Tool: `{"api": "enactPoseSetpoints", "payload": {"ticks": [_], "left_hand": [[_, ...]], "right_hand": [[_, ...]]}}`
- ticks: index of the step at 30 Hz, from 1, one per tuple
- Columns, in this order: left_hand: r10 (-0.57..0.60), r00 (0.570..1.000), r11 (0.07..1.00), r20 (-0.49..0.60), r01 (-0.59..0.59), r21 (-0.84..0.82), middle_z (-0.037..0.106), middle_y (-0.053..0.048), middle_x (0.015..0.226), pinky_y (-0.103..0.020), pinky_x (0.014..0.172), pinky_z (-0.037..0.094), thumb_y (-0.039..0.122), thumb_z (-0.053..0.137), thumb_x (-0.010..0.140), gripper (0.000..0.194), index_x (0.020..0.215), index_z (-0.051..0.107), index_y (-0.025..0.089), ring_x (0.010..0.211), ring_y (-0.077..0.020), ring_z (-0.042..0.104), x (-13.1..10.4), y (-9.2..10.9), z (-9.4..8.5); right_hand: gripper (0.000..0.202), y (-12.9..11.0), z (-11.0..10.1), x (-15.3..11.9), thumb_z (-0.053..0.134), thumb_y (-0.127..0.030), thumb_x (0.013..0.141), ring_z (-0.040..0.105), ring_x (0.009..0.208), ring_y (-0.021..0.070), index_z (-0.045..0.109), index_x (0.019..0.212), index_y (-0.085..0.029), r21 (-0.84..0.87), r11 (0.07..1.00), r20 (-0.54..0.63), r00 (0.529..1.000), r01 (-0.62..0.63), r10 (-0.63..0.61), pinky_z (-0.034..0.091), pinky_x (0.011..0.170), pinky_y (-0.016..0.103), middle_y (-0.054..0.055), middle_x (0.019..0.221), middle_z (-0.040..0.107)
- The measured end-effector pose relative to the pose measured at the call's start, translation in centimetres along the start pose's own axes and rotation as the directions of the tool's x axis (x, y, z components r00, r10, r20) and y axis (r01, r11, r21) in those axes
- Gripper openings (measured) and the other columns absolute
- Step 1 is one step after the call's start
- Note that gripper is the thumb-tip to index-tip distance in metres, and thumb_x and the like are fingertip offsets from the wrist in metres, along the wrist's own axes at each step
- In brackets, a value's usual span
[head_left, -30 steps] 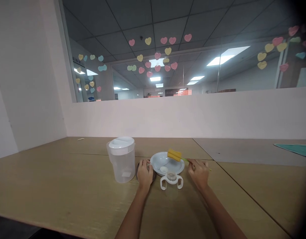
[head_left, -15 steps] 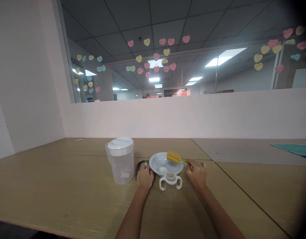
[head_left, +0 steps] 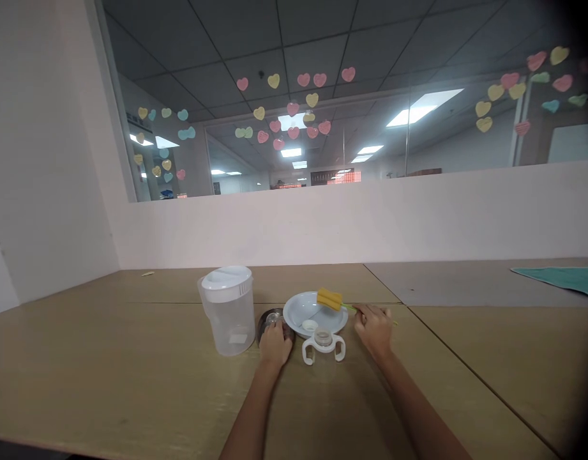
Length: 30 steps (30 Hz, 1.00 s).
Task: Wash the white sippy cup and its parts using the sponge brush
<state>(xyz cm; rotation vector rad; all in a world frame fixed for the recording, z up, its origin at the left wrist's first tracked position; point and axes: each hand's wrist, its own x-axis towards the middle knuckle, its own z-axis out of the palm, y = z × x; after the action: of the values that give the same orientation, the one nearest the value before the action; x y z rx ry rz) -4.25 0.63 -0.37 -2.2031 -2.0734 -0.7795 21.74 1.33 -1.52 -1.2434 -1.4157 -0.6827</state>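
My right hand grips the thin green handle of a yellow sponge brush, whose head is over the right part of a white plate. My left hand has its fingers closed at a dark round metal dish; a small clear item shows just beyond the fingers, and whether they grip it is unclear. A small white ring lies at the plate's near edge. In front of the plate stands a clear bottle with a white two-handled collar.
A clear plastic pitcher with a white lid stands left of the dish. A green cloth lies at the far right of the wooden table. The wall and window rise behind.
The view has shifted slightly, moving the scene a little to the left. My left hand sits slightly nearer to me, and more of the clear item in the dish shows.
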Motion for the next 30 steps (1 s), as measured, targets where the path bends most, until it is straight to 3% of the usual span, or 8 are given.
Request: {"api": "enactPoseSetpoints", "payload": {"ticks": [4,8,16,23,30], "left_hand": [[0.013,1.0,0.998,-0.026,-0.014,-0.06,0.062,-0.01,0.107,-0.027,0.083,0.039,0.019,0.039,0.083,0.022,0.1,0.053,0.015,0.102,-0.0199,0.057,0.02,0.15,-0.39],[0.023,0.999,0.995,0.03,-0.02,-0.097,0.064,-0.009,0.107,-0.026,0.078,0.041,0.017,0.041,0.082,0.027,0.108,0.049,0.016,0.098,-0.0193,0.06,-0.01,0.1,-0.32],[0.032,0.998,0.997,0.051,-0.028,-0.066,0.064,-0.011,0.108,-0.028,0.078,0.041,0.019,0.04,0.084,0.027,0.109,0.05,0.016,0.098,-0.0221,0.061,0.09,0.02,-0.18],[-0.027,1.0,0.999,0.011,0.027,-0.019,0.064,-0.013,0.102,-0.034,0.082,0.041,0.02,0.046,0.079,0.026,0.104,0.054,0.017,0.097,-0.0251,0.06,0.27,-0.07,0.08],[-0.135,0.99,0.98,-0.025,0.13,-0.149,0.066,-0.011,0.101,-0.037,0.082,0.042,0.026,0.051,0.077,0.03,0.106,0.056,0.018,0.097,-0.0269,0.06,0.28,-0.13,-0.39]], "right_hand": [[0.025,-0.05,-0.05,0.08,0.047,-0.012,0.074,0.059,0.066,0.0157,0.07,0.078,-0.02,0.006,1.0,0.0,1.0,-0.011,0.011,0.027,0.071,0.03,0.002,0.07,0.07],[0.025,-0.3,-0.25,0.25,0.046,-0.012,0.074,0.059,0.066,0.0155,0.069,0.078,-0.02,0.009,1.0,-0.003,1.0,-0.02,0.02,0.026,0.07,0.03,0.002,0.071,0.07],[0.026,-0.37,-0.29,0.29,0.045,-0.012,0.074,0.058,0.066,0.0155,0.069,0.078,-0.021,0.002,0.999,0.002,0.999,-0.032,0.032,0.025,0.07,0.031,0.001,0.069,0.069],[0.025,-0.36,-0.28,0.24,0.045,-0.012,0.074,0.058,0.066,0.0151,0.069,0.077,-0.02,-0.005,1.0,0.006,1.0,-0.028,0.028,0.026,0.07,0.03,0.002,0.07,0.07],[0.025,-0.43,-0.35,0.33,0.045,-0.013,0.073,0.058,0.065,0.0158,0.069,0.076,-0.02,0.002,0.999,-0.004,0.999,-0.033,0.033,0.026,0.069,0.03,0.002,0.069,0.07]]}}
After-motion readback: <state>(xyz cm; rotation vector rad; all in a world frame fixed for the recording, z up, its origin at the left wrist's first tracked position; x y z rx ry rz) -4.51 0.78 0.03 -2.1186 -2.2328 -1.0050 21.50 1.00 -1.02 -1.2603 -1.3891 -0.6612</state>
